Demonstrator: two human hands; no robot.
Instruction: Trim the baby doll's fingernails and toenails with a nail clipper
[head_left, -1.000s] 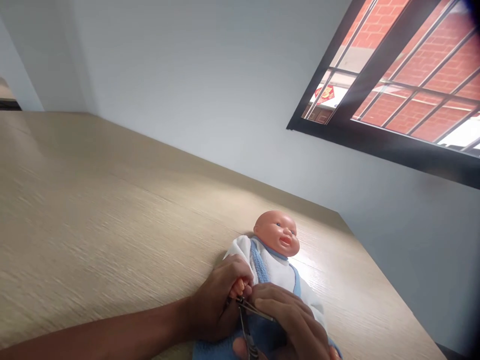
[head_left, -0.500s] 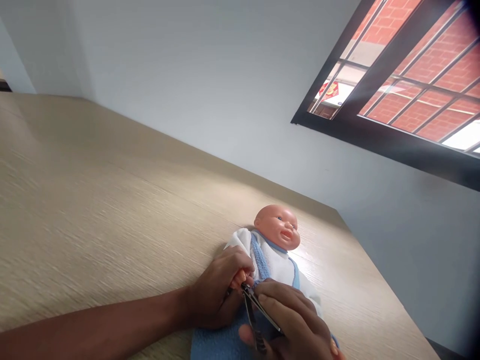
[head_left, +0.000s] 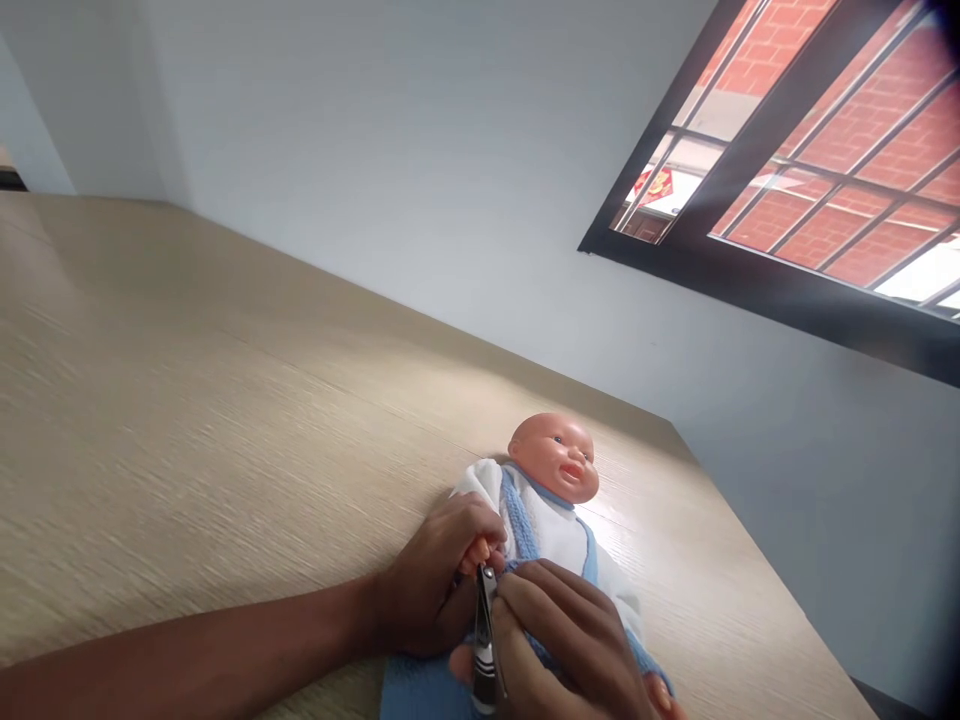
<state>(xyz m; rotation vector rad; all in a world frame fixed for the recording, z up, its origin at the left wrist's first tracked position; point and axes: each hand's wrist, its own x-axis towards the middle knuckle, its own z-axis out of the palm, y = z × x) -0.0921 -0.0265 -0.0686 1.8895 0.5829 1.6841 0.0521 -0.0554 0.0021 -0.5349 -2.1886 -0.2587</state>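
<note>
A baby doll point(head_left: 553, 458) in a white top and blue overalls lies face up on the table. My left hand point(head_left: 439, 575) is closed around the doll's hand point(head_left: 475, 553), whose small orange-pink fingers poke out of my grip. Between the thumb and fingers of my right hand point(head_left: 562, 630) is a metal nail clipper point(head_left: 485, 640). The clipper's tip points away from me and meets the doll's fingers; whether it touches them I cannot tell. Its lever lies near the body. The doll's other hand point(head_left: 660, 692) shows beside my right hand, and its legs are partly hidden.
The light wooden table point(head_left: 247, 400) stretches far to the left and ends at a right edge. Behind it rises a pale wall point(head_left: 375, 150). A dark-framed window point(head_left: 660, 240) with bars is at the upper right, red brick outside.
My right hand has turned the nail clipper more upright and shifted slightly left. The gap between its lever and body looks narrower. My left hand keeps its hold on the doll's hand.
</note>
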